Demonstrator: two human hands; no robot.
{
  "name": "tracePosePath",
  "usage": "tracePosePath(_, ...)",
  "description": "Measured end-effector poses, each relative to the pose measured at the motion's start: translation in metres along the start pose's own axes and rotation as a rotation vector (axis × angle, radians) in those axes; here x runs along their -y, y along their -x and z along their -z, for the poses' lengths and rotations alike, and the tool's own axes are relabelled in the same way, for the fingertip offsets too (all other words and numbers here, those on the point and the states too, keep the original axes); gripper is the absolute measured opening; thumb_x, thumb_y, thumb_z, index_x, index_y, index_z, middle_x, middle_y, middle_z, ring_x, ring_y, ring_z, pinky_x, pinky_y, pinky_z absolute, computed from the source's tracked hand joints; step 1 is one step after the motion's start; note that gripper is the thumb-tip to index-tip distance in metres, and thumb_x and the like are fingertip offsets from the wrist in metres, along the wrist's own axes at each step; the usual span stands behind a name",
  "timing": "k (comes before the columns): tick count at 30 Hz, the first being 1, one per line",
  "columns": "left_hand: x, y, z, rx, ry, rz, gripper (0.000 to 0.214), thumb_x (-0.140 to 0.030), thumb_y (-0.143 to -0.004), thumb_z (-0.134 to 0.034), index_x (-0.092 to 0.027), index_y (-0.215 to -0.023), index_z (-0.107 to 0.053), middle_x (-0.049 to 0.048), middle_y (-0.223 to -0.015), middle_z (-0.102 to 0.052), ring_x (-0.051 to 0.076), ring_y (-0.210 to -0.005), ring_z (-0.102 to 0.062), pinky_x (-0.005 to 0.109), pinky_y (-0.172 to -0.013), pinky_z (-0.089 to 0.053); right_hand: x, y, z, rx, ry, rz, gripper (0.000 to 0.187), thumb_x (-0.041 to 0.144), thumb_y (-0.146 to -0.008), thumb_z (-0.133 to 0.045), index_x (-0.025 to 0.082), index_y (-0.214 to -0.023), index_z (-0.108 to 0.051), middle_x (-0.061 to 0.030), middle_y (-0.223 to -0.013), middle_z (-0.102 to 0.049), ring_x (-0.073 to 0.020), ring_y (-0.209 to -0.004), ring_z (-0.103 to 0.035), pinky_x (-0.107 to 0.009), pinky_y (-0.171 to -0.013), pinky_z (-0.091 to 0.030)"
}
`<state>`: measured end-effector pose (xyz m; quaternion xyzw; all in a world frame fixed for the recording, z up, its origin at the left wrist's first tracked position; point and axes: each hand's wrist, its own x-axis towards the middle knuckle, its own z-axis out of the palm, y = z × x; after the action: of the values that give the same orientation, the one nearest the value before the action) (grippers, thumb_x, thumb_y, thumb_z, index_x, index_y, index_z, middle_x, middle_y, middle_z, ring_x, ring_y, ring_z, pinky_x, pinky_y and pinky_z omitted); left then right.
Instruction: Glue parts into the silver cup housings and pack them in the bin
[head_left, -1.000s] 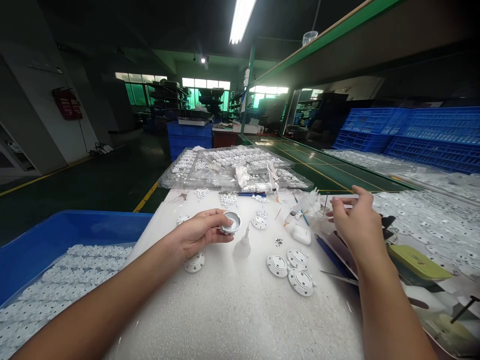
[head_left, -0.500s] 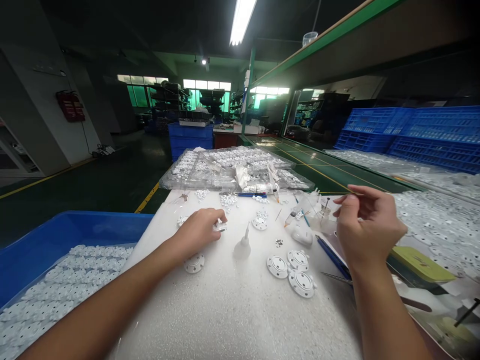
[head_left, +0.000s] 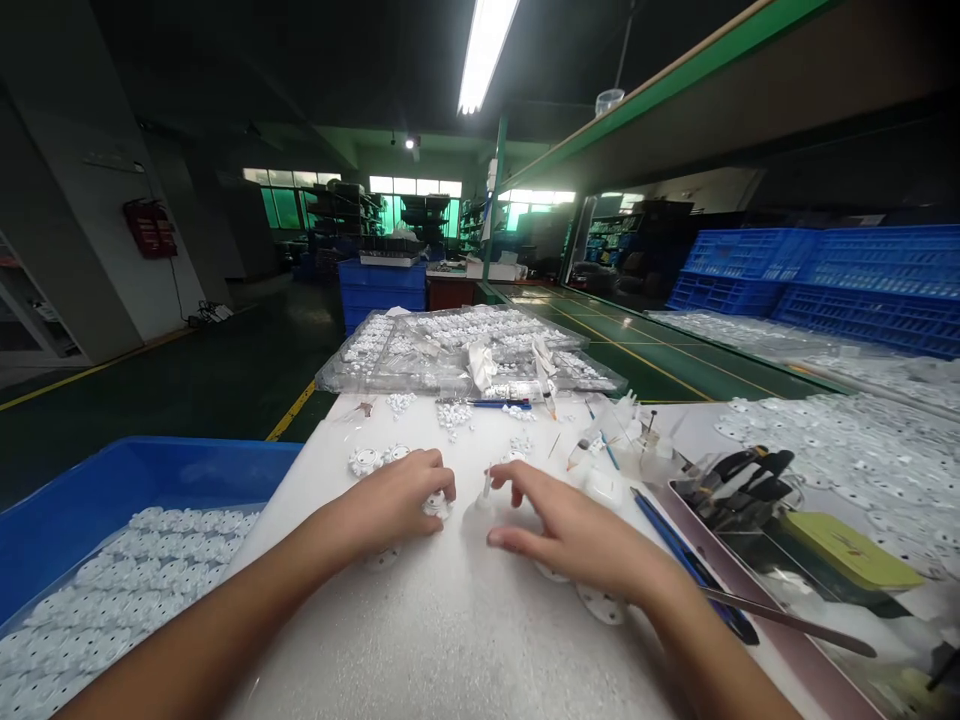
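Observation:
My left hand (head_left: 405, 497) is closed on a small round white plastic part (head_left: 436, 505), held just above the white work surface (head_left: 450, 640). Fingers apart, my right hand (head_left: 574, 525) reaches in from the right with nothing in its grasp. Its fingertips are beside the thin nozzle of a translucent squeeze bottle (head_left: 480, 512); whether they touch it I cannot tell. Round white parts (head_left: 365, 461) lie behind my left hand, and another (head_left: 381, 558) is partly hidden beneath it. Under my right forearm another white disc (head_left: 602, 605) shows in part.
A blue bin (head_left: 150, 455) of white parts stands left. Bagged trays (head_left: 465, 335) are stacked at the back. On the right are tweezers (head_left: 802, 622), a tray of dark-handled tools (head_left: 739, 480), a yellow-lidded box (head_left: 855, 550) and blue crates (head_left: 862, 265).
My right hand has come down and left from its raised place on the right to the squeeze bottle, its fingers spreading. The left hand, still holding the white part, has moved slightly toward me.

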<state>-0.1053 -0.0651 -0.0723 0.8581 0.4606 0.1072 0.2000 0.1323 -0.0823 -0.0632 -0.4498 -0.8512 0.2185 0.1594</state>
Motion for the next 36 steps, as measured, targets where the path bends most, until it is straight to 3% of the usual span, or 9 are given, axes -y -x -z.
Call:
tracePosePath(6,0.006,0.009,0.032,0.176,0.263,-0.003,0.046,-0.04,-0.07,-0.071,-0.032,-0.114,-0.061,0.0027,-0.119,-0.056,0.023,-0.1,-0.056,0.027,-0.076,-0.045,0.0,-0.008,-0.029,-0.01,0.079,0.11,0.014,0.031,-0.088,-0.053,0.018,-0.093,-0.054,-0.0057,-0.096,-0.059,-0.0188,-0.085,-0.055,-0.029,-0.072,-0.041)
tracePosePath(9,0.006,-0.009,0.052,0.086,0.358,0.075,0.04,-0.049,-0.078,-0.062,-0.03,-0.113,-0.063,0.0044,-0.12,-0.059,0.024,-0.103,-0.057,0.027,-0.08,-0.045,0.002,-0.009,-0.034,-0.055,0.102,0.187,0.006,0.023,-0.087,-0.051,0.017,-0.089,-0.051,-0.0048,-0.09,-0.058,-0.0174,-0.08,-0.053,-0.028,-0.069,-0.039)
tracePosePath(14,-0.003,-0.095,0.059,-0.098,0.297,0.072,0.034,-0.047,-0.08,-0.056,-0.025,-0.102,-0.07,0.0064,-0.107,-0.067,0.025,-0.094,-0.061,0.029,-0.076,-0.047,0.006,-0.004,-0.03,-0.231,0.115,0.229,0.013,0.029,-0.091,-0.047,0.017,-0.084,-0.047,-0.004,-0.083,-0.055,-0.0162,-0.073,-0.048,-0.028,-0.064,-0.035)
tracePosePath(18,0.0,-0.168,0.045,-0.26,0.195,0.116,0.024,-0.037,-0.074,-0.064,-0.019,-0.088,-0.071,0.0114,-0.111,-0.063,0.033,-0.116,-0.047,0.039,-0.098,-0.035,0.0,-0.003,-0.029,-0.351,0.119,0.252,0.016,0.032,-0.09,-0.048,0.018,-0.082,-0.044,-0.0035,-0.08,-0.053,-0.0163,-0.072,-0.047,-0.028,-0.063,-0.034)
tracePosePath(22,0.008,-0.199,0.033,-0.375,0.211,0.156,0.026,-0.035,-0.076,-0.066,-0.012,-0.089,-0.065,0.0129,-0.112,-0.061,0.031,-0.121,-0.043,0.05,-0.103,-0.028,-0.009,-0.004,-0.029,-0.383,0.033,0.191,0.02,0.033,-0.085,-0.055,0.019,-0.081,-0.041,-0.0031,-0.081,-0.053,-0.0166,-0.074,-0.048,-0.028,-0.064,-0.035)
tracePosePath(27,0.004,-0.174,0.062,-0.585,0.348,0.029,0.044,-0.048,-0.086,-0.05,-0.017,-0.115,-0.06,0.0128,-0.125,-0.057,0.03,-0.117,-0.048,0.04,-0.097,-0.038,-0.009,-0.002,-0.024,-0.382,-0.351,0.137,0.017,0.027,-0.082,-0.056,0.019,-0.091,-0.044,-0.0044,-0.096,-0.057,-0.0165,-0.084,-0.053,-0.028,-0.072,-0.042)
tracePosePath(30,-0.011,-0.132,0.091,-0.75,0.509,-0.142,0.049,-0.051,-0.088,-0.047,-0.021,-0.126,-0.053,0.0088,-0.13,-0.055,0.024,-0.115,-0.052,0.034,-0.096,-0.041,-0.002,0.002,-0.016,-0.372,-0.522,0.116,0.024,0.039,-0.086,-0.055,0.019,-0.097,-0.049,-0.0037,-0.095,-0.059,-0.0159,-0.083,-0.054,-0.028,-0.072,-0.041)
tracePosePath(33,-0.028,-0.081,0.107,-0.846,0.841,-0.379,0.042,-0.044,-0.085,-0.058,-0.019,-0.119,-0.059,0.01,-0.125,-0.057,0.024,-0.115,-0.053,0.034,-0.097,-0.044,0.005,0.006,-0.007,-0.335,-0.73,0.168,0.034,0.047,-0.089,-0.05,0.019,-0.106,-0.054,-0.0018,-0.082,-0.06,-0.0137,-0.074,-0.055,-0.026,-0.068,-0.04)
tracePosePath(36,-0.035,-0.032,0.099,-0.816,0.947,-0.328,0.035,-0.04,-0.086,-0.056,-0.021,-0.115,-0.062,0.0082,-0.121,-0.059,0.024,-0.111,-0.055,0.031,-0.089,-0.049,0.009,0.008,-0.002,-0.29,-0.954,0.19,0.035,0.047,-0.086,-0.056,0.018,-0.105,-0.053,0.0035,-0.063,-0.052,-0.0104,-0.059,-0.05,-0.024,-0.061,-0.038)
